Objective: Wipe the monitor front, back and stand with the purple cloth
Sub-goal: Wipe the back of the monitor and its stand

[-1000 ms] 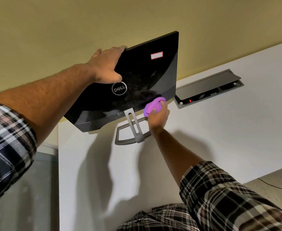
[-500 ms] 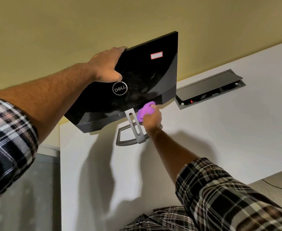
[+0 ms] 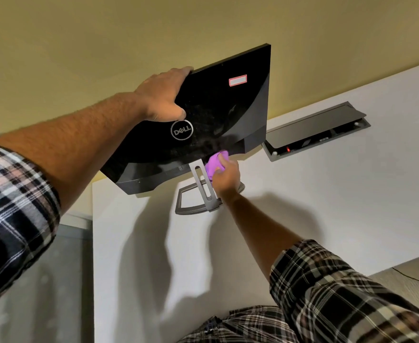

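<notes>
Head view: the monitor (image 3: 211, 115) stands on a white desk (image 3: 327, 206) with its glossy black back toward the camera. Left hand (image 3: 164, 95) grips its top edge, thumb on the back. Right hand (image 3: 225, 178) holds the bunched purple cloth (image 3: 214, 164) beside the grey stand (image 3: 201, 189), under the monitor's lower edge. An open cable box (image 3: 315, 132) sits in the desk to the right.

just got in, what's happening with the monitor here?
A person is cleaning the back of the monitor, which stands on a white desk. The left hand grips the monitor's top edge to steady it. The right hand holds the bunched purple cloth against the lower back panel, right beside the stand. An open cable box is set into the desk nearby.
</notes>
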Tool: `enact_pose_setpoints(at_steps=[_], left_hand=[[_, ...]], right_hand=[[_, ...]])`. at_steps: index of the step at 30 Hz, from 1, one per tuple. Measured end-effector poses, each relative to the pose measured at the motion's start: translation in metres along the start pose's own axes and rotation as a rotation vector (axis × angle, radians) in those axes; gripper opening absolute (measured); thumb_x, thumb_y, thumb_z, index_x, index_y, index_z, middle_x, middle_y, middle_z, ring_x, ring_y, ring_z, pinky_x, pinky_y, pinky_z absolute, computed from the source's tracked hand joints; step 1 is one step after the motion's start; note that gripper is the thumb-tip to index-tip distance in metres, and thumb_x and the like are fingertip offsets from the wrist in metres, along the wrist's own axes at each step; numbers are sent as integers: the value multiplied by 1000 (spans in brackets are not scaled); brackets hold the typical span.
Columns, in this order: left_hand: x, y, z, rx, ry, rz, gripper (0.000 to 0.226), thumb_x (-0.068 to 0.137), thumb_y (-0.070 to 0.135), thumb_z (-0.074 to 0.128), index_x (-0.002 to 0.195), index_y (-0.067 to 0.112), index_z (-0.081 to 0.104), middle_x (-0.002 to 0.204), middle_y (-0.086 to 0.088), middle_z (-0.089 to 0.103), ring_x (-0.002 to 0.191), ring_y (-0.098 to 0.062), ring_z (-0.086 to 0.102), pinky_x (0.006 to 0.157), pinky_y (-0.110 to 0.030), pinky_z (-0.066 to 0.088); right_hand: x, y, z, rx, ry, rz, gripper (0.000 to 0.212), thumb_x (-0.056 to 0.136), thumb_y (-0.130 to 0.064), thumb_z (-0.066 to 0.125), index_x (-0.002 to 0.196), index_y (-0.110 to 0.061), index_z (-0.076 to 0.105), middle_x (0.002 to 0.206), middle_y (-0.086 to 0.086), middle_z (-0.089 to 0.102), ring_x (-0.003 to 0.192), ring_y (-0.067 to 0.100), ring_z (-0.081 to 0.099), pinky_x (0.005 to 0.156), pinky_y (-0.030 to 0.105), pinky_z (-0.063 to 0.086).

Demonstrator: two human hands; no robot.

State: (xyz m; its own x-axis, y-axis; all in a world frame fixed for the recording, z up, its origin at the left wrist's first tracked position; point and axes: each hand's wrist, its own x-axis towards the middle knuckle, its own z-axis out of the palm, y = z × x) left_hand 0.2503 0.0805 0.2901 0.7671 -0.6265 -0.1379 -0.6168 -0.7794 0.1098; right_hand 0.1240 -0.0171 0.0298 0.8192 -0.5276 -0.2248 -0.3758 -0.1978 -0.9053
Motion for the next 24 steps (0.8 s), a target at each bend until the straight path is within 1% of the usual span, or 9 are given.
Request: enact_pose_setpoints(at_steps=[3,5,8,12,15,17,19,22,24], left_hand=[[0,0,1,-8,3,-1,104,72,21,78,158,19,19,152,-12,41,136,-33,43,113,-42,34],[0,-1,2,-11,4,1,105,72,22,78,158,20,18,153,-11,39,138,-32,42,114,-42,34],[-1,-3,2,-8,5,-2,106,73,23,78,159,20,16,156,-10,37,139,-32,40,114,-42,34],[-1,-1,2,5,7,0,106,74,24,78,159,20,15,157,-10,36,141,-32,38,116,-45,31],[0,-2,0,-3,-6,-22,107,74,25,78,160,21,13,159,-9,33,144,-32,35,119,-52,26],[-1,-1,-1,-15,-18,-20,107,75,24,77,160,22,13,160,-8,31,145,-31,33,120,-52,24],[-1,0,1,-18,-16,-5,106,75,24,76,159,23,13,160,-7,32,145,-30,33,120,-53,24],[-2,-5,4,-2,-8,-10,106,74,27,75,160,24,13,161,-7,30,147,-29,31,121,-55,19],[-1,-5,4,2,-13,-9,106,74,29,74,159,24,13,162,-7,29,147,-29,31,122,-56,17]], right_hand=[[1,12,-13,-125,-123,-248,40,103,-5,49,140,-11,64,132,14,58,121,29,61,98,28,54],[2,20,-20,-100,-123,-340,36,103,-9,50,134,-19,67,126,4,60,114,24,64,96,35,60],[0,24,-18,-213,-122,-511,30,109,-26,51,134,-19,64,127,-2,58,113,20,63,97,36,59],[8,13,-20,-423,-139,-547,39,108,-50,41,134,-24,55,119,-1,63,102,18,64,93,41,60],[21,14,-23,-781,-219,-513,39,105,-34,55,142,-22,50,138,8,55,117,28,59,99,41,56],[28,24,-29,-804,-206,-440,46,100,-24,63,144,-21,51,143,8,52,123,32,57,96,38,55],[25,33,-34,-714,-154,-433,37,100,-27,61,136,-24,58,133,4,54,114,29,59,81,32,53],[13,46,-24,-639,3,-688,31,103,-22,62,133,-16,65,119,12,58,98,28,57,76,31,58],[8,45,-16,-523,67,-818,32,107,-19,56,138,-13,63,120,16,61,100,30,58,82,35,57]])
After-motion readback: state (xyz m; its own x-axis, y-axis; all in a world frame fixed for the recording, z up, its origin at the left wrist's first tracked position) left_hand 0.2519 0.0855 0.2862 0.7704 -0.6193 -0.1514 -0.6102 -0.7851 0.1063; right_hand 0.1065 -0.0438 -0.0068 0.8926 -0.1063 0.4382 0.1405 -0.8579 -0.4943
